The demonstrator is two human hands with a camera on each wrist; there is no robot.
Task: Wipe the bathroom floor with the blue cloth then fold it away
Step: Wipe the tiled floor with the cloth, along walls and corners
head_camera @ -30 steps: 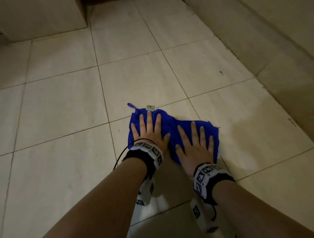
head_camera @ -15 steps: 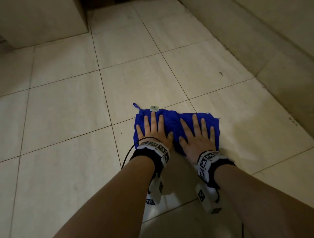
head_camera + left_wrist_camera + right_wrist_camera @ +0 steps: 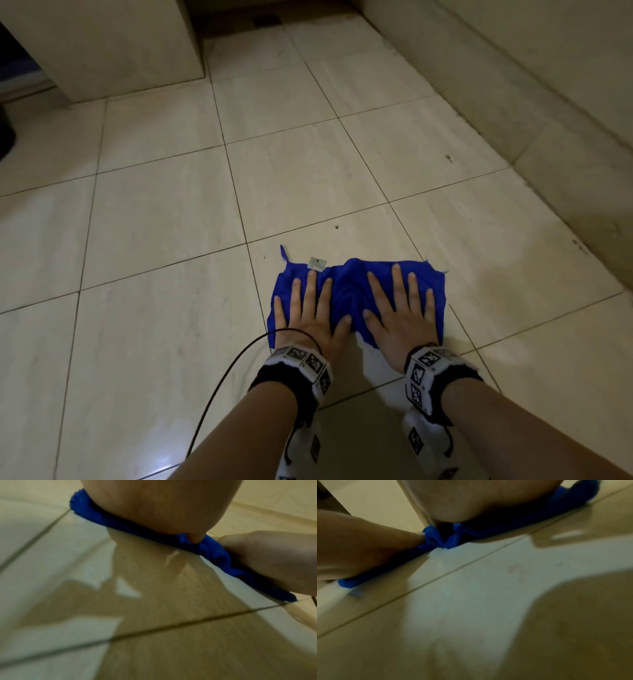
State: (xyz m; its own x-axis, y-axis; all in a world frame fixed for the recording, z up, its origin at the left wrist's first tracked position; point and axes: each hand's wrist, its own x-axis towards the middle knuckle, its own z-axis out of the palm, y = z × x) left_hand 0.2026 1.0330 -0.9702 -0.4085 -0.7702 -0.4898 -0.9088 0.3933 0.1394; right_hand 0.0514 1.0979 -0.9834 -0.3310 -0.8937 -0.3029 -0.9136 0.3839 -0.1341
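A black cable (image 3: 219,387) trails over the tiles, with a tiled wall (image 3: 534,68) on the right.

My head camera looks forward and steeply down from well above the tiled floor (image 3: 154,222), taking in both forearms, a wall base on the right and a cabinet corner at upper left. My left wrist camera sits very low, almost touching the floor, facing along the palm of the left hand (image 3: 163,504) from underneath. My right wrist camera is equally low and close, facing along the right hand (image 3: 479,500). Both wrist views are blurred. All three views share the blue cloth (image 3: 346,291) under the two hands; each wrist view also catches the opposite hand at its edge, plus nearby grout lines.
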